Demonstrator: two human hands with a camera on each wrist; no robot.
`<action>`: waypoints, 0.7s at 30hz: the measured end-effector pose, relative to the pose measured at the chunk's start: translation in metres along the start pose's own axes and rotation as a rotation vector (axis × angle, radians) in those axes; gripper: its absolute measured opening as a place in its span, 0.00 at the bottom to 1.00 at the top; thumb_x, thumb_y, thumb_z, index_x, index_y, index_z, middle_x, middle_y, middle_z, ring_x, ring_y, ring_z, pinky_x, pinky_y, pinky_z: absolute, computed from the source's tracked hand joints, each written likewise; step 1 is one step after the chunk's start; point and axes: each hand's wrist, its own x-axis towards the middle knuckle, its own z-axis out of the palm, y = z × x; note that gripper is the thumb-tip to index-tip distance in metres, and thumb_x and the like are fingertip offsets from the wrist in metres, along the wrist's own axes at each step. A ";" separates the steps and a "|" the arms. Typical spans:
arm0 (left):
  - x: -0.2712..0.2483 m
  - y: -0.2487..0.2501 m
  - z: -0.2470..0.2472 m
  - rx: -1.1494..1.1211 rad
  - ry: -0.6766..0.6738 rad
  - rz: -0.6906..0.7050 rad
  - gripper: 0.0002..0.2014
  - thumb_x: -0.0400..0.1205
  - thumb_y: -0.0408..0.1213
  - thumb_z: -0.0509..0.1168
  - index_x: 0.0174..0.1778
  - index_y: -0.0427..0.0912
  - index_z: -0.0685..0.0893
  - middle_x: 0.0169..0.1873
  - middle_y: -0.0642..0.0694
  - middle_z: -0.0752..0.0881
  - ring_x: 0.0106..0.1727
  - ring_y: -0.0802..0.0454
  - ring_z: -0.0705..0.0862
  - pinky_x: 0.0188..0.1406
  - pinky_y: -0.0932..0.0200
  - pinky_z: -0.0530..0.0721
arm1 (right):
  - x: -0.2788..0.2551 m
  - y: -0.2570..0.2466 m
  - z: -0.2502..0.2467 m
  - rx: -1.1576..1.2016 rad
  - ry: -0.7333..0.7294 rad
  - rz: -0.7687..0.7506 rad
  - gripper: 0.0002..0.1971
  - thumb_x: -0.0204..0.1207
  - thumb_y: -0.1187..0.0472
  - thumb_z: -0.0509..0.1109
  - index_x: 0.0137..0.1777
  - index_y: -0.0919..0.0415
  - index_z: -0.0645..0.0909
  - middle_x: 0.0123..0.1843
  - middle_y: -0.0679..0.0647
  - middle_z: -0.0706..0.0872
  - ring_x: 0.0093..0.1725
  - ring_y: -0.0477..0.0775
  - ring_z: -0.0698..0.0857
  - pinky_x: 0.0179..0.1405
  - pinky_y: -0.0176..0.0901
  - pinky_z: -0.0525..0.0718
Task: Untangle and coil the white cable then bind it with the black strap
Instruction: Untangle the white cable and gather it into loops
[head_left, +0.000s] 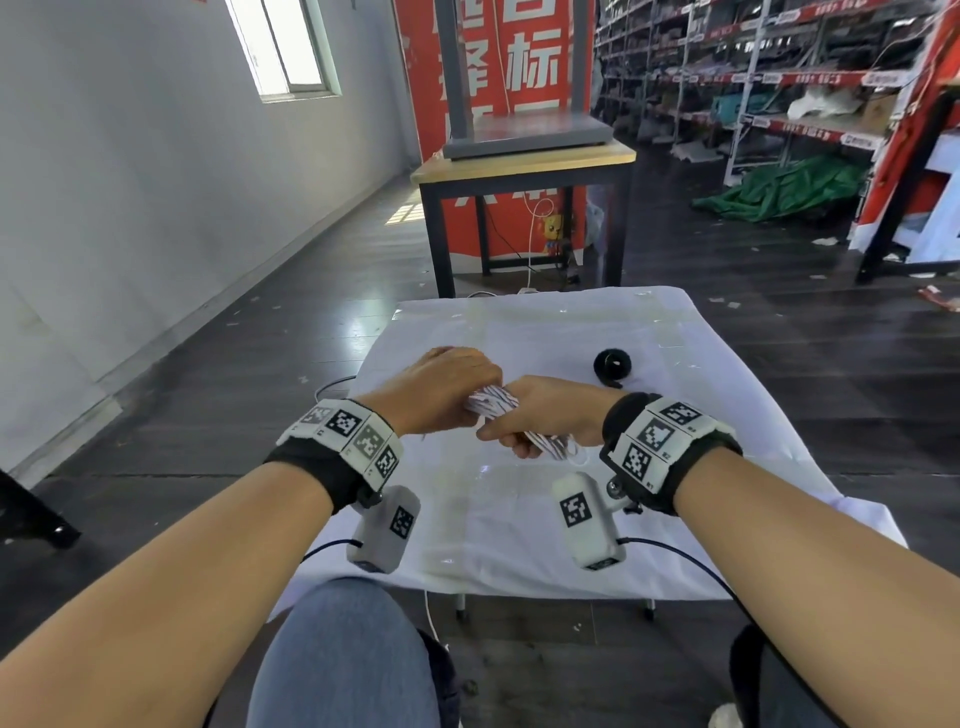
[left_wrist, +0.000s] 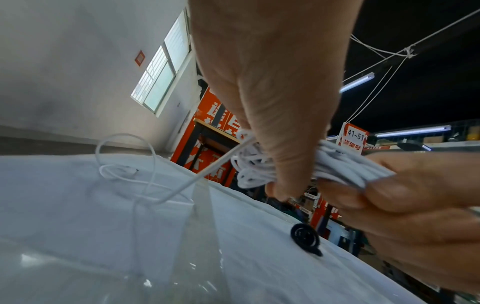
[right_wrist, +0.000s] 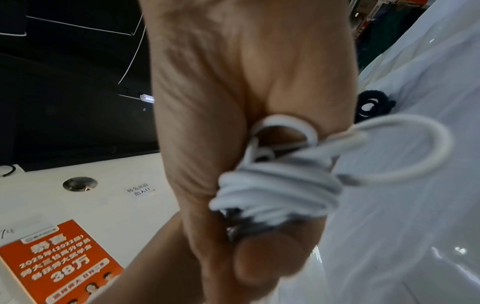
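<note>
Coiling of white cable (head_left: 493, 406): left hand (head_left: 441, 387) and right hand (head_left: 548, 410) both clamp the bundle; feed the loose tail (left_wrist: 145, 185) in evenly before fetching the rolled black strap (head_left: 613, 365).

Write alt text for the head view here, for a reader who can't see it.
Two bare hands meet over a white-covered table, both gripping one bundle of coiled white cable: the left hand at its far end, the right hand nearer. A rolled black strap lies untouched on the cloth beyond the right hand; warehouse shelving fills the background.
</note>
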 end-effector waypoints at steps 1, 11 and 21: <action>-0.001 -0.002 -0.001 -0.038 -0.023 -0.005 0.09 0.77 0.42 0.70 0.51 0.46 0.80 0.46 0.51 0.84 0.55 0.50 0.80 0.58 0.54 0.76 | -0.001 0.001 -0.001 0.017 -0.020 -0.007 0.05 0.77 0.65 0.71 0.43 0.64 0.78 0.31 0.55 0.81 0.28 0.49 0.82 0.30 0.37 0.81; -0.012 -0.009 -0.004 -0.405 -0.044 -0.259 0.08 0.80 0.44 0.70 0.45 0.44 0.80 0.38 0.51 0.87 0.31 0.64 0.86 0.32 0.66 0.84 | -0.003 0.009 -0.010 -0.018 0.044 -0.018 0.07 0.78 0.63 0.71 0.52 0.64 0.80 0.36 0.56 0.82 0.30 0.50 0.82 0.33 0.41 0.84; 0.000 -0.012 -0.034 -0.212 -0.012 -0.248 0.10 0.77 0.45 0.72 0.38 0.45 0.79 0.28 0.53 0.81 0.28 0.60 0.77 0.28 0.68 0.74 | 0.006 0.004 -0.015 -0.214 0.184 -0.063 0.12 0.78 0.52 0.70 0.41 0.60 0.78 0.30 0.53 0.78 0.26 0.51 0.75 0.26 0.40 0.74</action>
